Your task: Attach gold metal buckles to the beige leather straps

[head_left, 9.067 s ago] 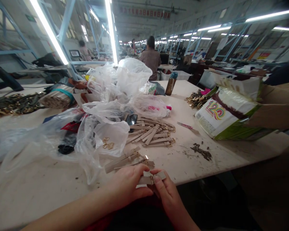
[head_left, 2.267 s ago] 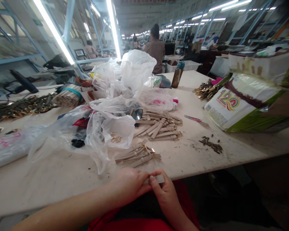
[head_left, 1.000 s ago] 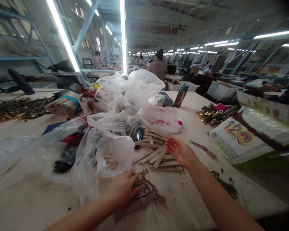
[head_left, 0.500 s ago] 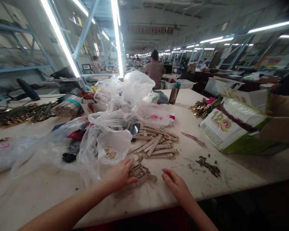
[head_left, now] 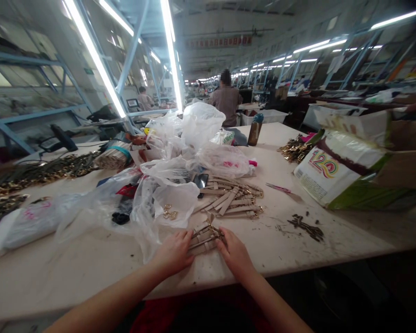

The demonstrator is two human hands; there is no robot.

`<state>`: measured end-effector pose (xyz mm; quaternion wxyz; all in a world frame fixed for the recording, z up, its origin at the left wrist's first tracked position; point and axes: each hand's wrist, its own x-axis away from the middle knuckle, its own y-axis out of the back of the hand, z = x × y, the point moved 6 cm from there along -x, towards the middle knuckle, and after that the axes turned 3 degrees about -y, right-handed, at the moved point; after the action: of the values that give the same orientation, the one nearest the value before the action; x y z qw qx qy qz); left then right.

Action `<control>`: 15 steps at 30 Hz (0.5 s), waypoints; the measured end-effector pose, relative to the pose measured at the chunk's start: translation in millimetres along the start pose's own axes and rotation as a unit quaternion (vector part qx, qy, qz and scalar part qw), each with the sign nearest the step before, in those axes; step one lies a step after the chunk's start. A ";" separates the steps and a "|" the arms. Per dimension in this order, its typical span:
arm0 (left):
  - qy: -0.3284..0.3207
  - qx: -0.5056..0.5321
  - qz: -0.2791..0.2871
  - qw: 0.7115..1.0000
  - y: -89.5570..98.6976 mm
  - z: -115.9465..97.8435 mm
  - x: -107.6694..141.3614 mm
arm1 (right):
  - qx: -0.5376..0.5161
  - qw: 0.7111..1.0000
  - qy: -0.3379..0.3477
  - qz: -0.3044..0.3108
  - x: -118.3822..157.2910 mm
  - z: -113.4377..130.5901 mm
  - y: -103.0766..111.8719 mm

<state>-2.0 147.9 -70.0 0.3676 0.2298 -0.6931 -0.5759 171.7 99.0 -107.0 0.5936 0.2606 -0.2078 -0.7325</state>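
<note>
Near the table's front edge, a small bunch of beige straps with gold buckles (head_left: 204, 240) lies between my two hands. My left hand (head_left: 176, 249) is closed on the bunch's left end. On its right end, by the buckles, my right hand (head_left: 233, 249) is closed too, thumb in front and fingers behind. Just beyond lies a larger pile of similar beige straps (head_left: 232, 199). Gold buckles (head_left: 169, 212) rest in an open white plastic bag (head_left: 187, 196) to the left of that pile.
Plastic bags (head_left: 201, 125) heap up at the table's middle. A phone (head_left: 201, 180), pink-handled scissors (head_left: 279, 188) and a brown bottle (head_left: 255, 130) lie or stand around the straps. At right are a printed box (head_left: 319, 171) and dark scraps (head_left: 307, 226). A co-worker (head_left: 226, 99) is farther back.
My right hand has moved left from the bare table onto the strap bunch and closed on its end. My left hand has closed on the other end. The view has shifted slightly.
</note>
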 end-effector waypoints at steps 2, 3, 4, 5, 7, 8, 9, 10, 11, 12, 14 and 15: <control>0.010 -0.011 0.004 1.000 0.6 0.0 -9.9 | -0.003 1.000 0.003 -0.004 1.6 -2.9 -1.9; 0.013 -0.015 0.006 1.000 0.8 0.4 -14.9 | -0.011 1.000 0.001 -0.008 2.7 -5.9 -1.8; 0.016 -0.017 0.009 1.000 0.8 1.1 -19.4 | -0.027 1.000 -0.002 -0.013 3.9 -9.5 -1.0; 0.017 -0.020 0.015 1.000 0.4 2.1 -23.4 | -0.048 0.999 -0.007 -0.021 5.0 -13.6 0.1; 0.022 -0.026 0.028 0.999 -1.3 4.2 -29.6 | -0.095 0.995 -0.022 -0.036 6.4 -21.5 2.6; 0.027 -0.031 0.035 0.999 -2.2 5.3 -32.0 | -0.113 0.992 -0.028 -0.042 6.8 -24.5 3.7; 0.031 -0.037 0.044 0.998 -2.8 6.2 -34.1 | -0.125 0.990 -0.033 -0.048 6.9 -26.5 4.6; 0.033 -0.044 0.052 0.997 -2.5 6.7 -36.0 | -0.133 0.989 -0.035 -0.051 6.7 -27.3 5.5; 0.032 -0.052 0.061 0.996 -1.1 6.8 -37.9 | -0.140 0.988 -0.035 -0.054 6.4 -27.3 6.6; 0.027 -0.060 0.069 0.995 1.9 6.5 -39.8 | -0.148 0.987 -0.033 -0.055 6.0 -26.6 7.6; 0.009 -0.077 0.083 0.994 13.5 5.0 -43.3 | -0.168 0.984 -0.028 -0.055 5.5 -24.8 9.6; -0.003 -0.086 0.088 0.992 22.0 4.0 -44.9 | -0.182 0.981 -0.029 -0.054 5.6 -24.4 10.5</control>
<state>25.2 188.8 -60.0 0.4334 0.1337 -0.6597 -0.5993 194.1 91.5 -120.3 0.5842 0.1380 -0.0732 -0.7964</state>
